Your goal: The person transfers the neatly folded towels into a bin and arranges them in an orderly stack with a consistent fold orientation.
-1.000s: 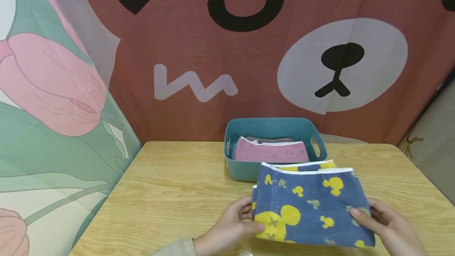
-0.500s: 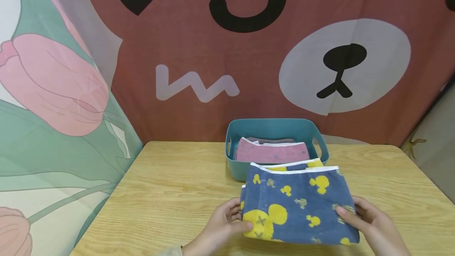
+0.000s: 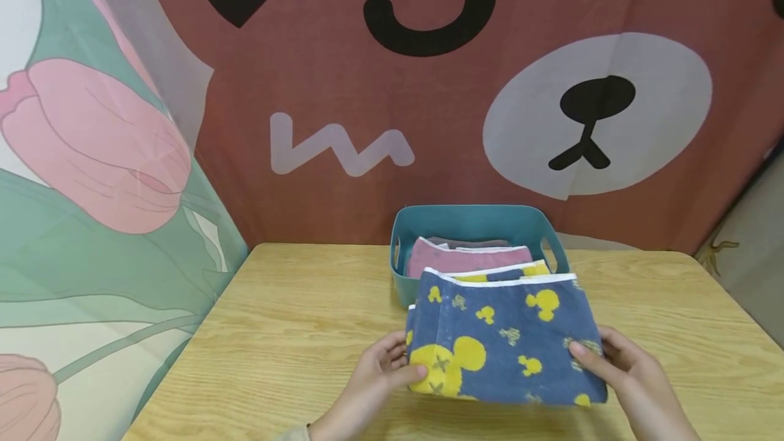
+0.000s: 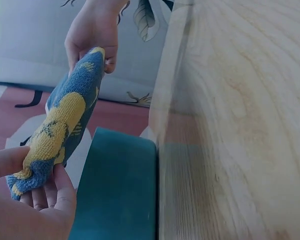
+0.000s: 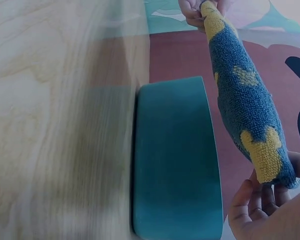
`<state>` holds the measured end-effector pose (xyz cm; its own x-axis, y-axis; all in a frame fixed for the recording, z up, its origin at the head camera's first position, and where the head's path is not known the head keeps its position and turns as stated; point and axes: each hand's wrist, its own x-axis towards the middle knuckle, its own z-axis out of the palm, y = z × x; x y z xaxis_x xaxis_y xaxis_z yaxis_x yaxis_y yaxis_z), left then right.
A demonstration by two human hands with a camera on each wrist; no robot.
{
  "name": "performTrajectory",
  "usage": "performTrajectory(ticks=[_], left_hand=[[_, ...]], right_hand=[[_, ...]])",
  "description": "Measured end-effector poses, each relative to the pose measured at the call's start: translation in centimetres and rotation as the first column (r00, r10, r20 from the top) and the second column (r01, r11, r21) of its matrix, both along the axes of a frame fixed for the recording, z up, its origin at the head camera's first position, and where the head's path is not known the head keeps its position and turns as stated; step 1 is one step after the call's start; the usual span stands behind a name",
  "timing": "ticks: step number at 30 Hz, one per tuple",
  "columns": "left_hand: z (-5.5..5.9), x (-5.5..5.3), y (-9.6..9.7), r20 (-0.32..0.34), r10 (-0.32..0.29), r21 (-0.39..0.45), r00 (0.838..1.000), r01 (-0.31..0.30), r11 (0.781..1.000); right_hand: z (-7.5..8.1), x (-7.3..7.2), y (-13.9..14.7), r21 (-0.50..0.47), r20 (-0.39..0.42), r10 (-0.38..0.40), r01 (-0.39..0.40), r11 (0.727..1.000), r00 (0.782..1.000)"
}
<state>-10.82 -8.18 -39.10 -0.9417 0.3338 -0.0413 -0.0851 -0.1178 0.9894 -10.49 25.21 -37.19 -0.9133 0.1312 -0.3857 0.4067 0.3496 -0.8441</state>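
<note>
Both hands hold up a folded blue towel (image 3: 496,332) with yellow mouse-head patterns and white edging. My left hand (image 3: 382,373) pinches its left side, thumb in front and fingers behind. At the right side, my right hand (image 3: 631,373) grips it the same way. In both wrist views the towel (image 4: 60,125) is seen from its lower folded edge, above the table. Behind it stands a teal basket (image 3: 478,214), its front partly hidden by the towel. Inside the basket lie a folded pink towel (image 3: 471,260) and a greyish folded cloth (image 3: 468,243) behind that.
The wooden table (image 3: 294,312) carries the basket near its back edge. A reddish-brown cloth (image 3: 306,73) with a cartoon bear face hangs behind the table. On the left hangs a tulip-print cloth (image 3: 110,148).
The hands have carried the blue towel left, then slightly up and away toward the basket. It now covers more of the basket's front. Both hands keep their hold.
</note>
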Motion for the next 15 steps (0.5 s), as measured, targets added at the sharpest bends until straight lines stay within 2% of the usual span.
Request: performTrajectory(ticks=[8, 15], left_hand=[[0.2, -0.6, 0.3, -0.022, 0.087, 0.026, 0.996, -0.086, 0.996], [0.4, -1.6, 0.5, 0.007, 0.149, 0.036, 0.989, -0.149, 0.988]], right_hand=[[1.0, -0.2, -0.6, -0.092, -0.061, -0.026, 0.02, 0.996, 0.998], [1.6, -0.6, -1.3, -0.077, -0.136, -0.025, 0.015, 0.997, 0.99]])
